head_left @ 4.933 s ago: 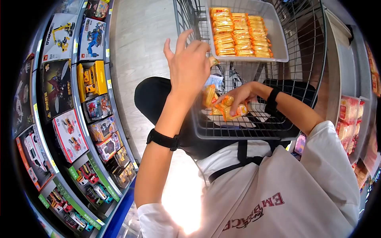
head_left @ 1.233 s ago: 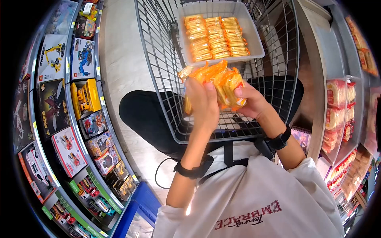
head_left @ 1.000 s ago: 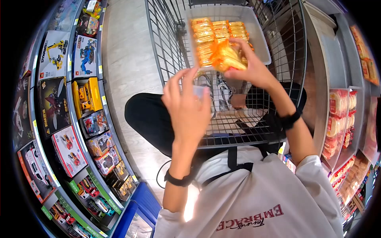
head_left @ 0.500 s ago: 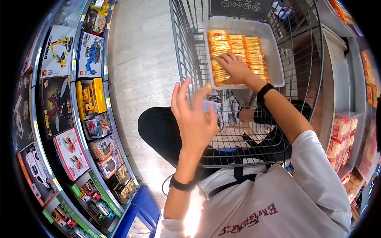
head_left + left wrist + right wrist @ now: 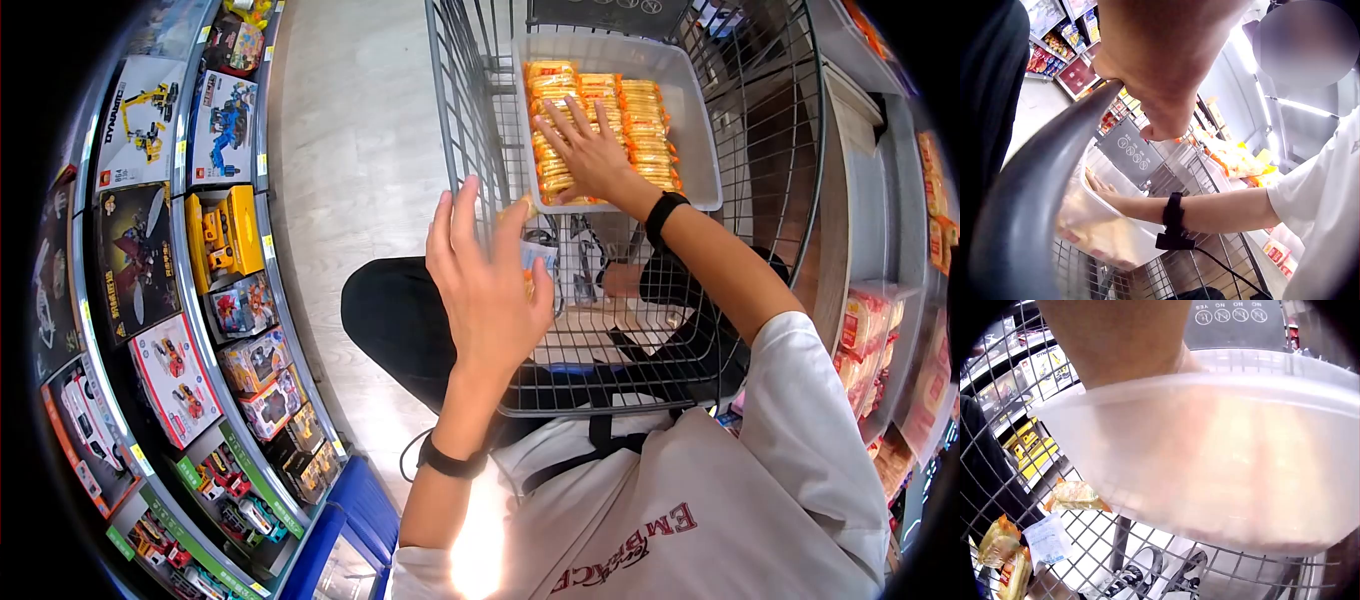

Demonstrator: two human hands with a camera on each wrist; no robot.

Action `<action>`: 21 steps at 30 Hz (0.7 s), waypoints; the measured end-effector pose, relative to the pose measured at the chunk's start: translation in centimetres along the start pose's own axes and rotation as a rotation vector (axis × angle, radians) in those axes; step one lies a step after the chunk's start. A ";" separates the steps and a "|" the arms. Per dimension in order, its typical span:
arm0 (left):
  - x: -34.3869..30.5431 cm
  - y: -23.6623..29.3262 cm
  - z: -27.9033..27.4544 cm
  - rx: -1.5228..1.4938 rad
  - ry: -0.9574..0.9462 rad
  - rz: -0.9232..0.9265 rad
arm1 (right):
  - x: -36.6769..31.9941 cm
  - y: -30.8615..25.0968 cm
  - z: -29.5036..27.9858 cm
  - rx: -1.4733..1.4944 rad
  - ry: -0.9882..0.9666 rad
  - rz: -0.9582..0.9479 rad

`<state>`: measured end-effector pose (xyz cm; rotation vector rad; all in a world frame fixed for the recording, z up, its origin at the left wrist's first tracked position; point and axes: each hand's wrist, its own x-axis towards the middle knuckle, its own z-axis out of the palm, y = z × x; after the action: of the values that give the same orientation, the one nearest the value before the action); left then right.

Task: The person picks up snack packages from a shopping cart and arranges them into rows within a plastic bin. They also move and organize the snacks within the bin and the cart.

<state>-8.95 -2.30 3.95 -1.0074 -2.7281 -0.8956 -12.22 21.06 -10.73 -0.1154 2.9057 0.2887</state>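
My right hand [image 5: 597,165] lies with fingers spread on rows of orange-and-yellow wrapped snack packets [image 5: 645,120] in a clear plastic bin [image 5: 705,150]. In the right wrist view the bin's wall [image 5: 1147,481] hides most of that hand. My left hand [image 5: 490,295] hovers by the shopping cart's left side, fingers extended, gripping nothing. In the left wrist view it shows above the dark rim [image 5: 1035,194]. Loose snack packets [image 5: 1077,495] and a white printed packet [image 5: 1047,540] lie on the cart's wire floor, partly hidden behind my left hand in the head view.
The cart's wire basket [image 5: 770,140] surrounds the bin. Shelves of boxed toys [image 5: 150,270] line the left side, with a blue container [image 5: 355,520] below them. On the right stands a display of packaged bread [image 5: 860,330]. My bent knee [image 5: 385,310] sits beside the cart.
Both hands gathered a bundle of snack packets; my right hand then carried it into the bin and let go. Its fingers have since spread over the rows. My left hand moved back to the cart's side.
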 end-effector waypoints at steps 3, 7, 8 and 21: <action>-0.1 -0.1 -0.1 0.014 -0.008 0.005 | -0.2 0.3 0.0 0.031 0.013 -0.066; 0.0 0.1 -0.2 0.027 -0.030 0.001 | -0.4 0.6 1.0 0.102 0.022 -0.121; 0.1 0.1 -0.1 0.023 -0.028 0.010 | -0.2 0.6 1.3 0.097 0.023 -0.112; 0.2 -0.2 -0.2 -0.027 -0.016 -0.022 | 3.2 6.0 2.4 0.387 0.074 0.044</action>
<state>-9.24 -2.37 4.06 -0.9950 -2.7529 -0.9348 -15.39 27.27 -12.61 0.0019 2.9758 -0.2778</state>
